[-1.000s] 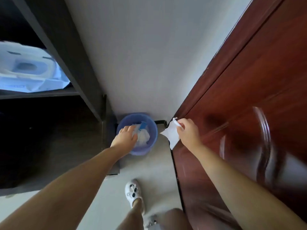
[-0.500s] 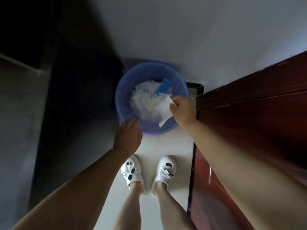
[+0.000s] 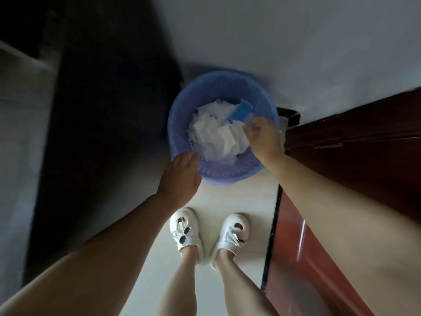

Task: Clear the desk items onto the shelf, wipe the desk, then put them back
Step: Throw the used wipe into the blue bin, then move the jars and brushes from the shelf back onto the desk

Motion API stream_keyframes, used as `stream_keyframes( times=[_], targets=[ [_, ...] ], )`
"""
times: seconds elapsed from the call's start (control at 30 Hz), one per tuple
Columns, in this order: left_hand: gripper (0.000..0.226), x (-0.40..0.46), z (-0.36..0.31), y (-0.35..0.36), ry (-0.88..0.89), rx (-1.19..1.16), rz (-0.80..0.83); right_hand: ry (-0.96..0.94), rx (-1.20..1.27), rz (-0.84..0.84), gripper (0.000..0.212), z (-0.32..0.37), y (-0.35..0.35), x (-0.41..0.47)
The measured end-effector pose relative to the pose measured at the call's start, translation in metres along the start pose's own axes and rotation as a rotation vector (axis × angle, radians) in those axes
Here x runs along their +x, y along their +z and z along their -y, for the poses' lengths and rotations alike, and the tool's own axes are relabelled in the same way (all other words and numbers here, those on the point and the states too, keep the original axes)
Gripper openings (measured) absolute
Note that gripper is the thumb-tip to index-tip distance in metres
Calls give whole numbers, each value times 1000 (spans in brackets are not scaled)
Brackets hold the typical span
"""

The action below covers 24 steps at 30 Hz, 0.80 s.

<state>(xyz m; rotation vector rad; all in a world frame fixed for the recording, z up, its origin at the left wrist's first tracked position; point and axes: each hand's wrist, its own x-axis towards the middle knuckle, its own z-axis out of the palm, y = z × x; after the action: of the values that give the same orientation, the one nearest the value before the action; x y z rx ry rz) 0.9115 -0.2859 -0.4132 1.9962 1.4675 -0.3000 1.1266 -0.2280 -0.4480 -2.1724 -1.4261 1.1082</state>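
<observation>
A round blue waste basket (image 3: 227,172) stands on the pale floor against the white wall. It is heaped with crumpled white tissues (image 3: 214,135) and a blue wrapper (image 3: 240,111). My right hand (image 3: 262,137) hovers over the basket's right side, fingers spread and blurred, with nothing in it. A white tissue (image 3: 230,142) lies on the heap just left of that hand. My left hand (image 3: 181,176) rests at the basket's near-left rim, fingers loosely apart and holding nothing.
The red-brown wooden desk (image 3: 364,174) rises on the right, its edge close to my right arm. A dark shelf unit (image 3: 102,110) fills the left. My two feet in white shoes (image 3: 184,231) stand on the floor just before the basket.
The view dropped down over the basket. My right hand carried the white tissue over the basket and let it go onto the heap; my left hand drew back to the rim.
</observation>
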Motion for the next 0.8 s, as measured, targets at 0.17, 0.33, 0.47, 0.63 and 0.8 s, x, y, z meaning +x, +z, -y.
stream_keyframes(
  times=[0.17,0.33,0.47,0.63,0.8],
  targets=[
    [60,-34,-51,-93,-1,-113,-148,-48,-109,23,52,49,-93,-47],
    [52,-105,-104,-197,-40,-97,-253,-245,-248,29,50,144,-172,-138],
    [54,-174,-116,-258,14,-123,-374,-410,-224,-12,49,203,-204,-202],
    [58,-260,-93,-304,64,-45,-485,-558,-222,-3,50,263,-211,-253],
    [55,-325,-25,-340,-16,-16,-601,-679,-208,-5,49,333,-189,-288]
  ],
)
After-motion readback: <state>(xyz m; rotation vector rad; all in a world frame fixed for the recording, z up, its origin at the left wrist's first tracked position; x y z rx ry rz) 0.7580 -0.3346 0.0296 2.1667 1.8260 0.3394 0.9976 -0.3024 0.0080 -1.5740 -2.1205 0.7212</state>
